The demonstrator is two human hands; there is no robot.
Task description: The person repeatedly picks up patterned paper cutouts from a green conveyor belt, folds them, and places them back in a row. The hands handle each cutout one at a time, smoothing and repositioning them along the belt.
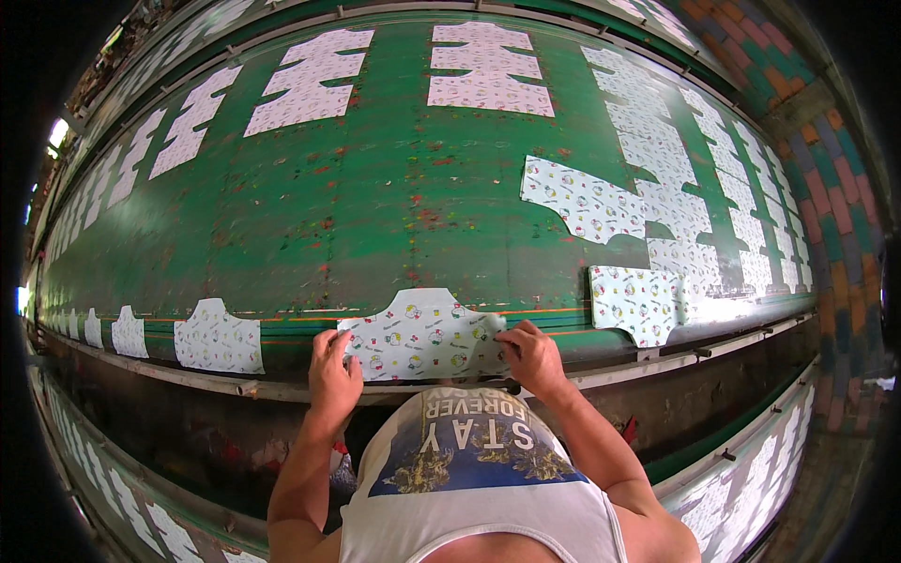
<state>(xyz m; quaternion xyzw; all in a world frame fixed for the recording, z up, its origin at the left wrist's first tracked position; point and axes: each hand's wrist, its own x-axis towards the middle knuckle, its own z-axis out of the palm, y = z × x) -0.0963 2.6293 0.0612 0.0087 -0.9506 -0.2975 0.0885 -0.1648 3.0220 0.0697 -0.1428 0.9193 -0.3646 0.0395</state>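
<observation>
A white fabric piece (pixel 422 338) with a small colourful cartoon print lies at the near edge of the long green table, its narrow part pointing away from me. My left hand (pixel 335 375) holds its left edge between thumb and fingers. At the right edge, my right hand (pixel 535 358) pinches the same piece. Right of that hand, a stack of similar printed pieces (pixel 638 298) hangs slightly over the near edge. Beyond it, another stack of printed pieces (pixel 584 199) rests at an angle, overlapping a laid row.
The green table (pixel 375 216) is stained with paint specks. Along its near edge to the left sits another fabric piece (pixel 218 336), followed by several more. Rows of printed pieces (pixel 488 66) lie across the far side. A metal rail (pixel 657 371) with pegs runs along the front.
</observation>
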